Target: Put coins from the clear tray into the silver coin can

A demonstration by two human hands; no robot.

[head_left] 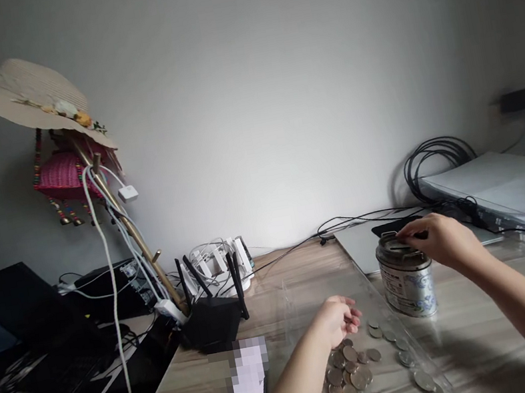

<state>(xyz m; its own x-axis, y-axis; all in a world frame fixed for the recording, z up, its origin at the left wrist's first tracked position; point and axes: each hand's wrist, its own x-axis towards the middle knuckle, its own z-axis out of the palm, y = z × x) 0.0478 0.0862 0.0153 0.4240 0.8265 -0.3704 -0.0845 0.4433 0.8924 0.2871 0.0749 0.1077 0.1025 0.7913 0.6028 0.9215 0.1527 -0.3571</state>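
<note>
A round metal tin (408, 282) with a slot in its lid stands on the wooden desk (281, 301). My right hand (440, 239) rests its fingertips on the tin's top, pinched at the slot; whether a coin is between them is too small to tell. My left hand (340, 320) hovers with curled fingers just above a pile of several silver coins (358, 376) spread on the desk in front of the tin. I cannot tell if the left hand holds any coin.
A black router (210, 317) with antennas and white chargers (218, 262) sit at the back left. A hat (16, 97) and pink basket (61, 178) hang on a stand. A laptop (367, 242), cables (433, 159) and a grey folder (504, 184) lie at right.
</note>
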